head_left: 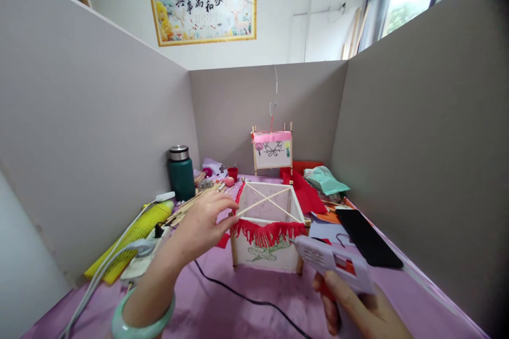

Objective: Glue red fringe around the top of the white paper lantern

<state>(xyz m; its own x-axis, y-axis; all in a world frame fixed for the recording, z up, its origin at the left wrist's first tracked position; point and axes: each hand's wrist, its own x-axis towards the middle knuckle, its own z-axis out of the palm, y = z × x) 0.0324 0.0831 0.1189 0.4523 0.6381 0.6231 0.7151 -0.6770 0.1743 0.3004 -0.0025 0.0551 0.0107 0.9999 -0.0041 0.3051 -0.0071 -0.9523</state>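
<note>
My left hand (207,217), with a pale green bangle on its wrist, has its thumb and fingertips at the near left top corner of a box-shaped lantern (260,271). The lantern stands upright, its wooden-stick frame crossed on top by two thin sticks. Red fringe (270,233) runs along its near top edge, above a green drawing on the white panel. A white glue gun (338,259) is gripped in my right hand (358,307). Its nozzle points left, close to the right part of the fringe; whether it touches is unclear.
A finished-looking hanging lantern (273,153) is behind. At left are a green bottle (181,175), wooden sticks (194,202), yellow mesh (159,217) and a power strip (139,265). A black phone (368,237) lies right. A black cable (242,295) crosses the front; grey partitions (429,132) surround the table.
</note>
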